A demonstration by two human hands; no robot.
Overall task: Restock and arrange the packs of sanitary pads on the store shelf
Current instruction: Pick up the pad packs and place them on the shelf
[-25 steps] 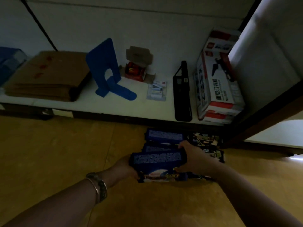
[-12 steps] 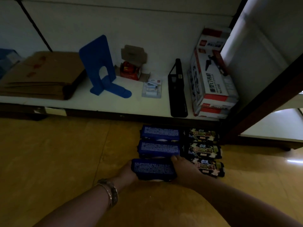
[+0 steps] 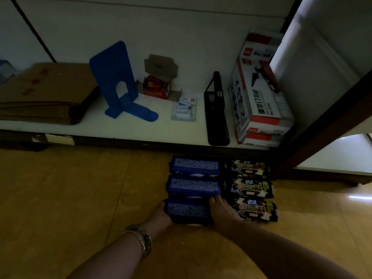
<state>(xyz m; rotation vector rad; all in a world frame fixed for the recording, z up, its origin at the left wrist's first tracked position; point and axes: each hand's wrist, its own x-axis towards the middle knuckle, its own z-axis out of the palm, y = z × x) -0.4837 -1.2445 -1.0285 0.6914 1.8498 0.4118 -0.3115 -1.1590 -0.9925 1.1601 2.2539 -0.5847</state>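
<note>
6 packs, tan floor, white shelf

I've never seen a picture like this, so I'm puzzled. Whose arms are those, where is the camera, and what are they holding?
There is no machine here. Those are a person's two arms. The camera sits on the person's head and looks forward and down, so you see roughly what they see. The left hand and the right hand hold the nearest blue pack by its ends, down on the brown surface. Two more blue packs line up behind it, and three black packs lie in a row to their right. Further back is a white shelf with a blue bookend, flat cardboard and some boxes.
</note>
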